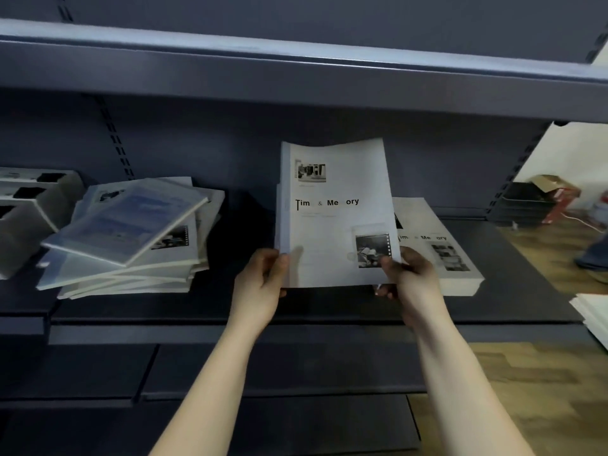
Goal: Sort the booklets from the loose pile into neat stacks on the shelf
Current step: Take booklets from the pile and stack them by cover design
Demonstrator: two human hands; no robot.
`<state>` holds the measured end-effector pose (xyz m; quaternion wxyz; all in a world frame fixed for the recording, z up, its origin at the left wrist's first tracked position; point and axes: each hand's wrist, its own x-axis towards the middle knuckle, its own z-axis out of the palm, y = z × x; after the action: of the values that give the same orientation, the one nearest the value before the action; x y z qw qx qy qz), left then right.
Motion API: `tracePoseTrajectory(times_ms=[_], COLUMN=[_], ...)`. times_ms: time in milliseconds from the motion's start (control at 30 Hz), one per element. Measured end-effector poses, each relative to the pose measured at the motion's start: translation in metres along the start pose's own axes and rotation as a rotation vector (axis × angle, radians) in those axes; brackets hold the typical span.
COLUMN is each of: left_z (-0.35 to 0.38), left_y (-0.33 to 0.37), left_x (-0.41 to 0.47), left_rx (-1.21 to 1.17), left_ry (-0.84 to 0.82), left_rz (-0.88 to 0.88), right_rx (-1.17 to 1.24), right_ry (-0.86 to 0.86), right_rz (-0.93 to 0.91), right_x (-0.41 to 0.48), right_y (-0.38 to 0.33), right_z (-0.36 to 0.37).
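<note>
A white booklet [332, 225] titled "Time & Memory" is held tilted up above the dark shelf [296, 307]. My left hand [260, 284] grips its lower left corner and my right hand [408, 278] pinches its lower right corner. Behind it on the right lies a neat stack [444, 258] of the same booklets, partly hidden. On the left a loose pile [131, 238] of booklets lies fanned and crooked.
More white items [29, 205] lean at the far left of the shelf. An upper shelf [296, 70] overhangs. Right of the shelving is wooden floor with a cardboard box [556, 192], and white sheets [592, 314] at the right edge.
</note>
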<state>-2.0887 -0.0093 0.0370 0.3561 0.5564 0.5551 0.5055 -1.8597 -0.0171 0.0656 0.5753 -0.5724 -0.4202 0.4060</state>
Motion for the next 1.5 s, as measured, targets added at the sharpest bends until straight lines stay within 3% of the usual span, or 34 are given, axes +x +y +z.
tracePoseTrajectory(times_ms=[200,333,500,800,1500], left_z=[0.043,0.064,0.084,0.102,0.103], left_y=[-0.009,-0.012,-0.008,-0.014,-0.01], left_x=[-0.011,-0.014,-0.01,-0.004,-0.01], left_rx=[0.338,0.67,0.836,0.887,0.928], left_ry=[-0.148,-0.109,-0.075,0.04,0.075], left_rz=[0.113,0.226,0.24,0.259,0.261], right_rx=[0.014,-0.007,-0.069,-0.252,-0.771], right_ry=[0.101,0.104,0.127,0.179,0.224], right_rz=[0.08,0.097,0.085,0.053,-0.122], right_x=[0.012,0.02,0.028,0.046,0.07], right_y=[0.001,0.003,0.001,0.0,0.011], right_z=[-0.057,-0.089,-0.118,-0.141,-0.149])
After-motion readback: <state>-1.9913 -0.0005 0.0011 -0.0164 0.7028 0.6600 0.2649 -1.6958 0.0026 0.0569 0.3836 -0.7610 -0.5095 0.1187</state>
